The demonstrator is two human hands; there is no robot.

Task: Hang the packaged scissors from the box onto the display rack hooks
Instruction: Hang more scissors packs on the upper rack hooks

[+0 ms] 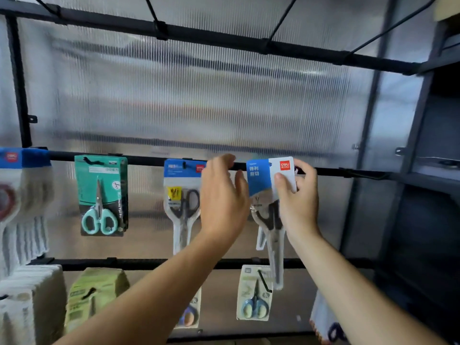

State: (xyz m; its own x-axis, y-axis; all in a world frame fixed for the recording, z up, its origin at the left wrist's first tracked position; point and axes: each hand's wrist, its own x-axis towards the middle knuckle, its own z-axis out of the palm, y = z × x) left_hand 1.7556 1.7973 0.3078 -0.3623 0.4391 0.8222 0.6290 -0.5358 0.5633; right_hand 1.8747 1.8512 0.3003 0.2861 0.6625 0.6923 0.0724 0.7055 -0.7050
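My right hand (297, 195) pinches the blue-and-white card of a packaged pair of scissors (263, 178) and holds its top at the middle rack bar (139, 159). The pack's blades hang down below the hand. My left hand (221, 195) is raised just left of that pack, fingers curled up at the bar; what they touch is hidden. A second blue-carded scissors pack (183, 195) hangs on a hook directly left of my left hand. A teal scissors pack (102, 195) hangs further left.
The lower bar (139, 263) carries a green pack (92, 297), a pale pack of small blue scissors (255, 293) and another pack behind my left forearm. White packaged goods (22, 195) hang at far left. Dark shelving (428, 170) stands at right. The top bar's hooks (159, 26) are bare.
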